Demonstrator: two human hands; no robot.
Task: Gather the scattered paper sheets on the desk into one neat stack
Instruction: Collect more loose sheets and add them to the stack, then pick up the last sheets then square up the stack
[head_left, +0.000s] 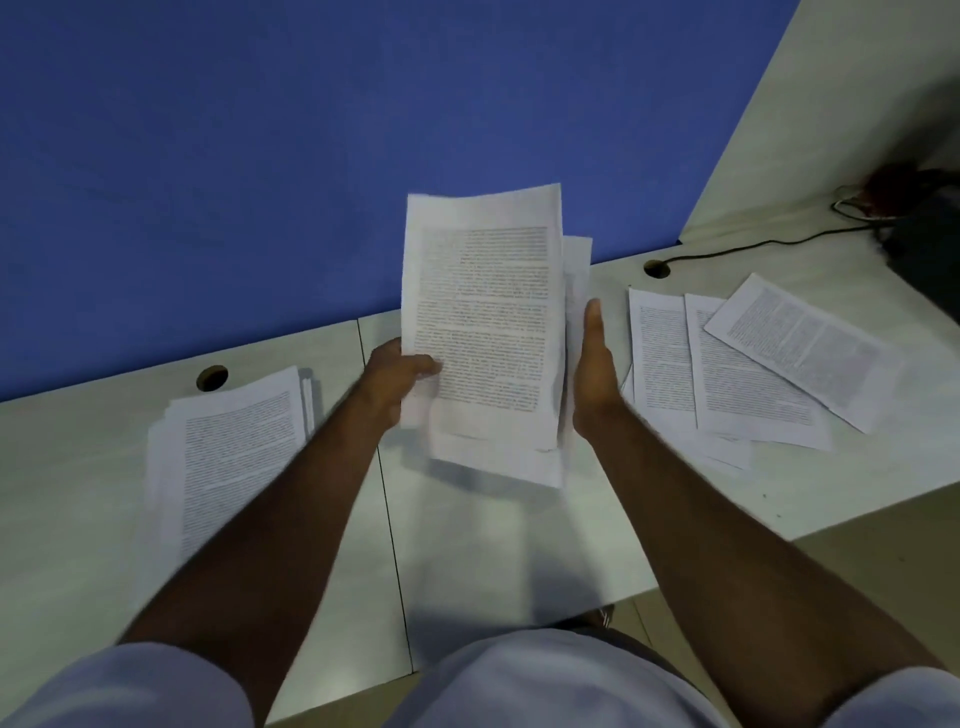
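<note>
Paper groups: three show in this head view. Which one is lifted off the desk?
The middle bundle: the left hand grips it upright, unlike the left pile and the fanned right sheets lying flat.

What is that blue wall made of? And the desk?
The blue wall looks like a matte fabric-covered partition: flat colour, no shine, though the weave is too blurred to confirm. The desk seems to be pale laminate board, smooth with a faint sheen, a thin seam and round cable holes.

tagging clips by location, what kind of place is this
Probably an office cubicle: a pale desk with round cable holes, a blue partition behind it, and printed sheets lying about.
</note>
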